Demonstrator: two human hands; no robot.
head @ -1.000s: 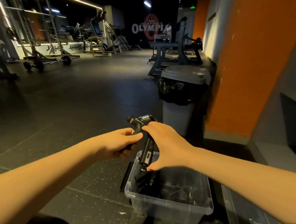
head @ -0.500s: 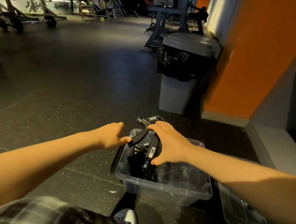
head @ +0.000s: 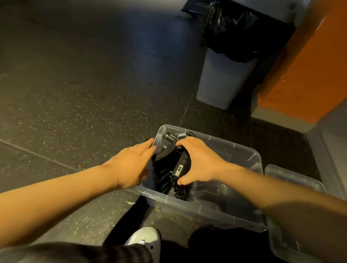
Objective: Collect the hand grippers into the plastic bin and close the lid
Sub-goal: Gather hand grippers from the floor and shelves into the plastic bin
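Gym: speckled rubber floor (head: 75,96), hand grippers (head: 176,138)

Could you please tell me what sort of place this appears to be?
Probably a gym: the speckled rubber floor, the spring hand gripper that the right hand holds inside the clear plastic bin, and a lined waste bin beside an orange wall.

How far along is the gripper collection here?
Done: dark grippers seem to lie in the plastic bin already. In hand: the right hand grips a hand gripper inside the bin; the left hand touches its rim. Left: release it and fit the lid lying beside the bin.
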